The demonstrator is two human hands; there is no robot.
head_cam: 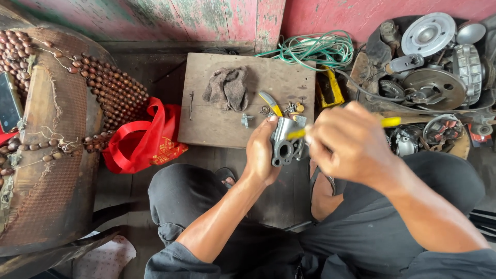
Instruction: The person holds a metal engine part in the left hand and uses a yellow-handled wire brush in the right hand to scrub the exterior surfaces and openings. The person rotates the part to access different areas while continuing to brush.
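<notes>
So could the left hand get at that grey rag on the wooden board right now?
Probably not as things stand: the left hand is wrapped around a grey metal engine part. The grey rag lies uncovered on the wooden board just beyond, so the path itself looks free.

Peeling pink wall (170, 18) behind a dark plank floor (129, 186).

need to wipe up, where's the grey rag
In the head view, the grey rag lies on the wooden board, upper middle, left of the small parts.
</notes>
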